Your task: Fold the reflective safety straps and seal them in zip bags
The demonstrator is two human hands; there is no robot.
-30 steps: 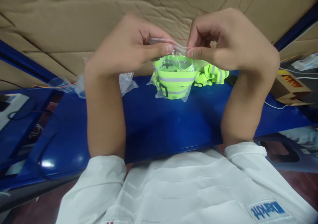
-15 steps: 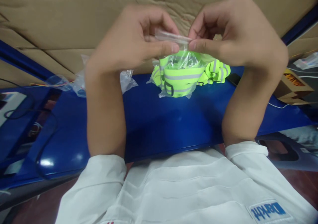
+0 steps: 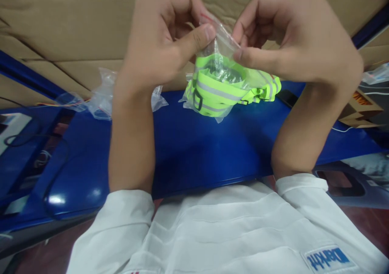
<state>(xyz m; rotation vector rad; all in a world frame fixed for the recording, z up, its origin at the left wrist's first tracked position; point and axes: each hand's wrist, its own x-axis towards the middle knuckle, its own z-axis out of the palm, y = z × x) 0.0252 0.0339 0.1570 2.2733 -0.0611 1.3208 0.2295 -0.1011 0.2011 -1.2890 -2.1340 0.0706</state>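
Note:
Between both hands hangs a clear zip bag [image 3: 224, 39] with a red line along its top edge. Inside it lies a coiled neon-yellow reflective strap [image 3: 217, 90] with grey stripes and a black buckle. My left hand [image 3: 173, 35] pinches the bag's top edge between thumb and fingers. At the other end of that edge, my right hand [image 3: 282, 39] pinches it, lower than the left. The bag tilts down toward the right. More neon reflective strap [image 3: 267, 90] lies behind it on the blue table [image 3: 212, 152], partly hidden by the bag and my right hand.
Crumpled clear plastic bags [image 3: 103, 96] lie on the table behind my left forearm. A dark phone-like object [image 3: 287, 98] sits near my right forearm. An open cardboard box [image 3: 361, 108] stands at the right, and a black cable [image 3: 60, 173] runs down the left.
My left hand has risen with its end of the bag, so the bag now slants down to the right. My right hand has shifted slightly right.

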